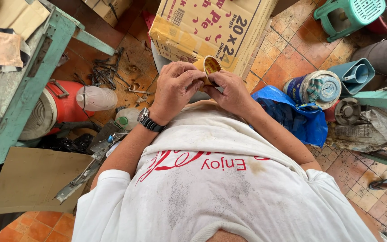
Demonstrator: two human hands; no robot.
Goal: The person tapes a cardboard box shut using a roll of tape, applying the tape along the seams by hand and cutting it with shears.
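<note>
A roll of yellowish-brown packing tape (pixel 210 66) is held up in front of my chest, over a large cardboard box (pixel 211 24). My left hand (pixel 175 87), with a black wristwatch on the wrist, grips the roll's left side with the fingers curled onto its rim. Gripping the right side, my right hand (pixel 231 92) has its thumb pressed at the roll's edge. Both hands touch each other around the roll. My white printed shirt (pixel 220 179) fills the lower part of the view.
A green workbench (pixel 21 85) stands at left, with a red cooler (pixel 57 107) and clear plastic bottles (pixel 97 98) beside it. Scrap metal lies on the tiled floor. At right are a blue plastic bag (pixel 301 118), a paint can (pixel 314 88), a teal stool (pixel 350 13) and grey buckets.
</note>
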